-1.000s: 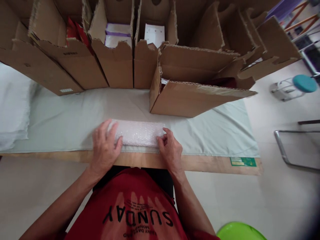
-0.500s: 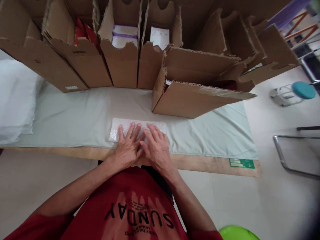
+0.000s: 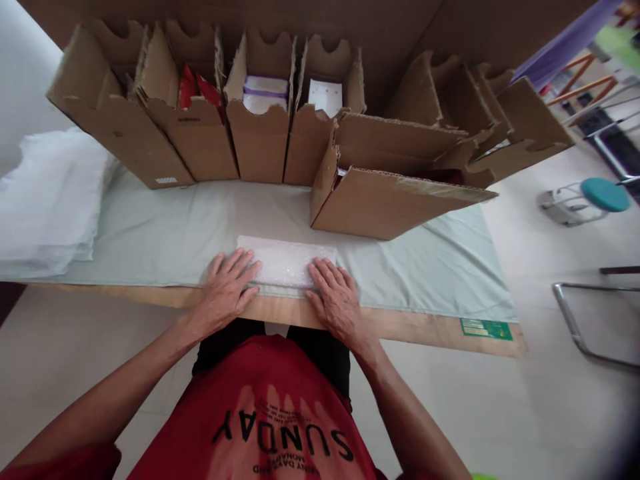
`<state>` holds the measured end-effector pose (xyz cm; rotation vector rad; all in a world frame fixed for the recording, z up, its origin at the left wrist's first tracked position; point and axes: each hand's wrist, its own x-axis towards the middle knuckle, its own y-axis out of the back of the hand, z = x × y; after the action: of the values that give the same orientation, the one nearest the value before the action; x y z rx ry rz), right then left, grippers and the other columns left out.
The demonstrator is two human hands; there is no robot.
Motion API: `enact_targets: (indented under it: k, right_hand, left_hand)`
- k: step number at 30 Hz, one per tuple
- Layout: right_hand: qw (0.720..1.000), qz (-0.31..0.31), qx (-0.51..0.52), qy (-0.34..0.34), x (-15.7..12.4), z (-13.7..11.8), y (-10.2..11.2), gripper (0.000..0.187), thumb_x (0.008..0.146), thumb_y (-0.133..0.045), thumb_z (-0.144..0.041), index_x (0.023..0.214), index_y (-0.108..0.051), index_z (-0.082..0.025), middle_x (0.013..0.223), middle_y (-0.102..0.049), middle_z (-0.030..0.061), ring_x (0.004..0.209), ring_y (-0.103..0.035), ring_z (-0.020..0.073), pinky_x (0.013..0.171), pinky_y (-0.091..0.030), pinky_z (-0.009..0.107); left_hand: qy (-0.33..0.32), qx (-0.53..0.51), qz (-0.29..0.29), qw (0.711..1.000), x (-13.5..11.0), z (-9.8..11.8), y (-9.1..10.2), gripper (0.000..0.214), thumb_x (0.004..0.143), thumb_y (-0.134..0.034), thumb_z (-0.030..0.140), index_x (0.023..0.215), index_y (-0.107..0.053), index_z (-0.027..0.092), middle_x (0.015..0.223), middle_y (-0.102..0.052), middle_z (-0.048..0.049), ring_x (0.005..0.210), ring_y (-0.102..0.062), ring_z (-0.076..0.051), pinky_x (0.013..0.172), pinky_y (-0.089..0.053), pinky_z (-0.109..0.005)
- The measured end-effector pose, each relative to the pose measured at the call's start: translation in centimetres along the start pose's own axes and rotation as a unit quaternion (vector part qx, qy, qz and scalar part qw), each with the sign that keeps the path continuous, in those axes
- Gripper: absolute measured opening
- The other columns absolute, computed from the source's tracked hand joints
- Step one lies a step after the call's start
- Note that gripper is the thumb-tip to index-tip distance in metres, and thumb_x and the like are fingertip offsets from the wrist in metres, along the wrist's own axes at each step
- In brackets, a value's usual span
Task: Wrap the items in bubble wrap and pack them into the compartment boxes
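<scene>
A flat, folded piece of bubble wrap (image 3: 285, 261) lies lengthwise on the pale green cloth close to the table's front edge. My left hand (image 3: 227, 283) rests on its left end, palm down with the fingers spread. On the right end lies my right hand (image 3: 336, 293), its fingers stretched out flat. Neither hand is closed round anything. Whether something is wrapped inside the bubble wrap I cannot tell.
Cardboard bins (image 3: 260, 147) line the back, some with red packets (image 3: 197, 88) and white-and-purple packs (image 3: 266, 92). A wide carton (image 3: 395, 207) juts forward at right. White sheets (image 3: 55, 200) are stacked at left. A teal stool (image 3: 605, 195) stands on the floor.
My hands have moved apart, from close together over the middle of the bubble wrap out to its two ends. The view has shifted slightly.
</scene>
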<state>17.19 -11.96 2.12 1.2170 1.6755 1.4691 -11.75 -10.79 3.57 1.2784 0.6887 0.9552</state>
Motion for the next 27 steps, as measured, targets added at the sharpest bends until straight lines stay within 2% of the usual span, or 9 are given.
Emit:
enact_targets:
  k: [4,8,15,18,21,23,25,27]
  right_hand:
    - [0.996,-0.021,-0.045,0.077,0.7,1.2,1.0,0.042,0.104,-0.046,-0.026,0.142,-0.058,-0.013,0.151,-0.055,0.017,0.143,-0.048,0.0312,0.114,-0.04,0.05]
    - [0.987,-0.021,-0.076,0.137,1.3,1.8,1.6,0.038,0.102,-0.045,-0.014,0.135,-0.063,-0.01,0.143,-0.062,0.0197,0.135,-0.054,0.0322,0.11,-0.044,0.051]
    - [0.985,-0.006,-0.101,0.139,1.6,1.4,1.5,0.042,0.095,-0.045,-0.002,0.131,-0.065,-0.012,0.14,-0.063,0.0207,0.13,-0.056,0.032,0.106,-0.045,0.049]
    - [0.989,-0.001,-0.062,0.132,1.9,1.5,2.1,0.04,0.094,-0.044,-0.002,0.123,-0.068,-0.013,0.133,-0.068,0.0181,0.123,-0.062,0.0305,0.101,-0.047,0.046]
    - [0.996,0.01,0.056,0.069,2.4,2.0,4.0,0.035,0.092,-0.046,-0.008,0.113,-0.072,-0.016,0.108,-0.078,0.0117,0.099,-0.07,0.0267,0.091,-0.051,0.042]
    - [0.986,0.009,0.169,-0.012,2.8,2.4,5.9,0.03,0.093,-0.049,-0.017,0.11,-0.073,-0.02,0.093,-0.078,0.0063,0.083,-0.069,0.0229,0.08,-0.051,0.036]
    - [0.954,-0.006,0.285,-0.093,3.3,2.8,7.7,0.026,0.094,-0.053,-0.03,0.108,-0.073,-0.023,0.086,-0.075,0.0031,0.074,-0.066,0.0199,0.068,-0.049,0.031]
    - [0.909,-0.023,0.387,-0.152,3.8,3.3,8.6,0.029,0.092,-0.057,-0.041,0.109,-0.072,-0.023,0.083,-0.072,0.0018,0.068,-0.062,0.0179,0.06,-0.045,0.028]
  left_hand:
    - [-0.03,0.009,0.016,0.999,0.7,-0.4,0.6,0.037,0.099,-0.047,0.025,0.131,-0.065,0.017,0.146,-0.061,-0.0173,0.139,-0.052,-0.035,0.117,-0.035,-0.059]
    - [-0.057,0.018,0.019,0.998,1.4,-0.5,1.4,0.036,0.093,-0.051,0.019,0.124,-0.069,0.015,0.138,-0.065,-0.0196,0.132,-0.058,-0.038,0.115,-0.036,-0.062]
    - [-0.068,0.017,0.027,0.997,1.6,-0.7,1.0,0.048,0.08,-0.052,0.003,0.122,-0.071,0.017,0.135,-0.067,-0.0185,0.129,-0.06,-0.036,0.115,-0.037,-0.06]
    - [-0.069,-0.012,0.054,0.996,2.0,-1.1,0.9,0.043,0.081,-0.051,0.004,0.114,-0.074,0.019,0.128,-0.072,-0.0158,0.123,-0.065,-0.032,0.113,-0.041,-0.058]
    - [-0.027,-0.108,0.086,0.99,3.0,-1.5,2.3,0.031,0.083,-0.05,0.013,0.097,-0.076,0.022,0.107,-0.079,-0.0098,0.106,-0.072,-0.028,0.108,-0.047,-0.052]
    - [0.045,-0.196,0.078,0.977,3.9,-1.7,4.1,0.023,0.083,-0.052,0.024,0.087,-0.075,0.022,0.089,-0.079,-0.0052,0.088,-0.072,-0.024,0.092,-0.055,-0.042]
    - [0.125,-0.285,0.039,0.95,5.0,-1.8,5.7,0.023,0.082,-0.056,0.036,0.081,-0.074,0.022,0.073,-0.073,-0.0013,0.068,-0.066,-0.019,0.066,-0.053,-0.03]
    - [0.191,-0.361,0.004,0.913,6.2,-1.9,6.3,0.029,0.078,-0.06,0.046,0.079,-0.072,0.02,0.06,-0.062,0.0018,0.054,-0.055,-0.015,0.051,-0.041,-0.025]
